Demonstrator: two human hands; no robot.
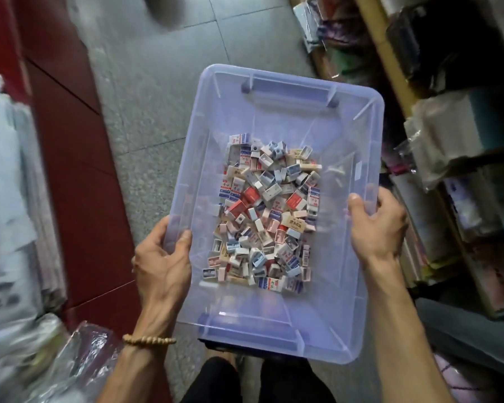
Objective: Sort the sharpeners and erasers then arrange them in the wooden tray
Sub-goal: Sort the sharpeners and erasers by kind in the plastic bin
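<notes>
A clear bluish plastic bin (361, 117) is held in the air over a tiled floor. Inside it lies a mixed heap of small erasers and sharpeners (268, 210), white, red, blue and pink, piled along the middle of its bottom. My left hand (163, 257) grips the bin's left rim, thumb inside the wall. My right hand (376, 225) grips the right rim, thumb over the edge. No wooden tray is in view.
Grey floor tiles (146, 91) run ahead. A dark red counter (70, 146) with stacked wrapped goods (9, 199) stands on the left. Shelves (448, 141) crammed with packaged stock line the right. My legs in dark trousers (256, 382) show below the bin.
</notes>
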